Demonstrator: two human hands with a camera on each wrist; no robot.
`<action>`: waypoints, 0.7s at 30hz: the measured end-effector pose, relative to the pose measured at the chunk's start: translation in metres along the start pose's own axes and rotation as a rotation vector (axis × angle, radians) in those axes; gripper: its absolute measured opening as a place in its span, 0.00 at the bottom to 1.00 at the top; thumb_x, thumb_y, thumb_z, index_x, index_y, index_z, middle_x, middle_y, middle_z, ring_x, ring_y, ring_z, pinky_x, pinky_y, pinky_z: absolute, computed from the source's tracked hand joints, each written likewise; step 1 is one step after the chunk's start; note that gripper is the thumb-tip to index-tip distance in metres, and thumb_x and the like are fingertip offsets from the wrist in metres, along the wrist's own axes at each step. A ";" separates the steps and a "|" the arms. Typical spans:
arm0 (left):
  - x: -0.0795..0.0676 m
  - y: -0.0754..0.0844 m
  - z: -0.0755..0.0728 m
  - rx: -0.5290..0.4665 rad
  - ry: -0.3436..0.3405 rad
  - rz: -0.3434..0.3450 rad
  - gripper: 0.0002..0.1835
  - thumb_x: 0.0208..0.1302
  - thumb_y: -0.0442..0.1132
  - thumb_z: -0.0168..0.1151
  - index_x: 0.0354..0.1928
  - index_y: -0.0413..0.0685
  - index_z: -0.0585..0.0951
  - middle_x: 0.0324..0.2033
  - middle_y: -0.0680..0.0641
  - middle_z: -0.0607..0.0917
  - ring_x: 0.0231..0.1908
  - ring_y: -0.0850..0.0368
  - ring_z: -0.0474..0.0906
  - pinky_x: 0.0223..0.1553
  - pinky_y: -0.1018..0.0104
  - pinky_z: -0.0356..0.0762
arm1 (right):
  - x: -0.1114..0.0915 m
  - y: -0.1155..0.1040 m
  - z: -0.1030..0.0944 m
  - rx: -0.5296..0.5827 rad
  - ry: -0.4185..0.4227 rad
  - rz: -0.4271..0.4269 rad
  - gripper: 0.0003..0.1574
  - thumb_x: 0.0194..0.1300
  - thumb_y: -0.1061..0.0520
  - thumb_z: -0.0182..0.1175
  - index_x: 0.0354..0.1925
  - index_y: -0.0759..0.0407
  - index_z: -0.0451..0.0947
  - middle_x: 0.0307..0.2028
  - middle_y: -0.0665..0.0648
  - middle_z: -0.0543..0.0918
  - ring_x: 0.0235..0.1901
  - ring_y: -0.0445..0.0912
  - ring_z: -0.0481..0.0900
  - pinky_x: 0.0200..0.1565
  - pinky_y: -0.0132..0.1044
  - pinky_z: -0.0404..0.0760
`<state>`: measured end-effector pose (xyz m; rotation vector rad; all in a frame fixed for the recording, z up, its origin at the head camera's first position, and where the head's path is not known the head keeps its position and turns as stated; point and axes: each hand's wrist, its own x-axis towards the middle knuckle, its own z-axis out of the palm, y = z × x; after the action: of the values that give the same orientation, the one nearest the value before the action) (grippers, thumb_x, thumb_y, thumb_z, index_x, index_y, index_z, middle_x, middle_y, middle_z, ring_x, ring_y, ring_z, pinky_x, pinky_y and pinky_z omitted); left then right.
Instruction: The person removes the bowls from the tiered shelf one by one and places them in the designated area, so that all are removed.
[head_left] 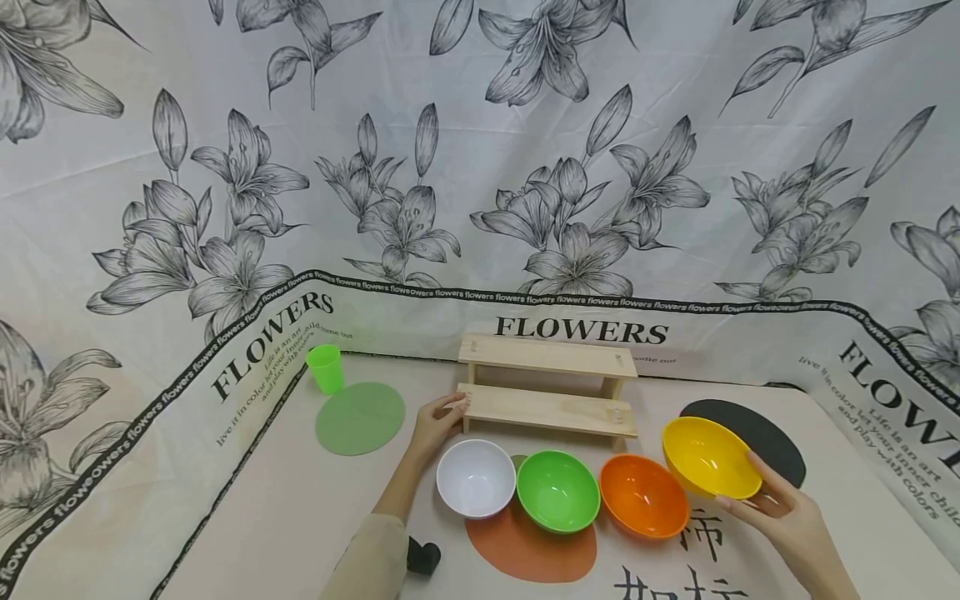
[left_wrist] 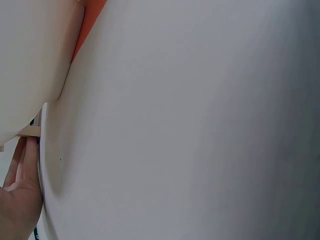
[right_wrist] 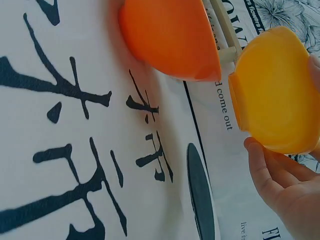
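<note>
My right hand [head_left: 783, 508] holds a yellow bowl [head_left: 708, 458] by its right side, thumb at the near rim and fingers beneath. In the right wrist view the yellow bowl [right_wrist: 277, 95] is tilted, its foot turned toward the orange bowl [right_wrist: 172, 37]. At the left end of a two-step wooden shelf [head_left: 547, 410], my left hand [head_left: 438, 425] grips the lower board. The left wrist view catches its fingers [left_wrist: 30, 157] against the wood. A white bowl [head_left: 476, 479], a green bowl [head_left: 558, 492] and the orange bowl [head_left: 643, 497] stand in a row before the shelf.
An orange-brown round mat [head_left: 532, 554] lies under the row's near side. A dark round mat [head_left: 780, 437] is behind the yellow bowl. At the left are a green mat [head_left: 360, 418] and a green cup [head_left: 326, 369]. A small black object [head_left: 423, 557] lies beside the left forearm.
</note>
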<state>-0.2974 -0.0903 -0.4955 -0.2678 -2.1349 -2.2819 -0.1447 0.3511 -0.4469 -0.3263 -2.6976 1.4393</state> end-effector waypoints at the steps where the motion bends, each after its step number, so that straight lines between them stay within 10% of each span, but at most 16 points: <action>1: 0.000 0.000 0.000 0.002 0.000 0.001 0.20 0.64 0.31 0.58 0.56 0.27 0.73 0.53 0.27 0.75 0.48 0.42 0.78 0.50 0.50 0.80 | -0.001 0.001 -0.002 0.005 -0.004 0.023 0.60 0.63 0.43 0.61 0.72 0.61 0.32 0.71 0.72 0.40 0.62 0.72 0.56 0.37 0.13 0.76; 9: -0.002 0.002 0.001 0.017 0.000 -0.002 0.20 0.65 0.31 0.58 0.56 0.28 0.73 0.53 0.27 0.75 0.48 0.43 0.78 0.50 0.50 0.80 | -0.003 0.020 -0.011 0.002 -0.036 0.207 0.64 0.60 0.37 0.60 0.72 0.52 0.26 0.72 0.67 0.32 0.64 0.71 0.52 0.58 0.50 0.73; 21: -0.001 0.002 0.001 0.018 0.002 -0.001 0.20 0.64 0.31 0.58 0.56 0.28 0.73 0.52 0.27 0.76 0.46 0.47 0.79 0.50 0.50 0.79 | -0.008 0.037 -0.014 0.016 -0.085 0.283 0.70 0.56 0.34 0.63 0.70 0.52 0.22 0.70 0.72 0.29 0.64 0.74 0.48 0.64 0.65 0.55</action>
<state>-0.2956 -0.0894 -0.4933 -0.2637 -2.1538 -2.2616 -0.1286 0.3805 -0.4695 -0.6857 -2.7944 1.5752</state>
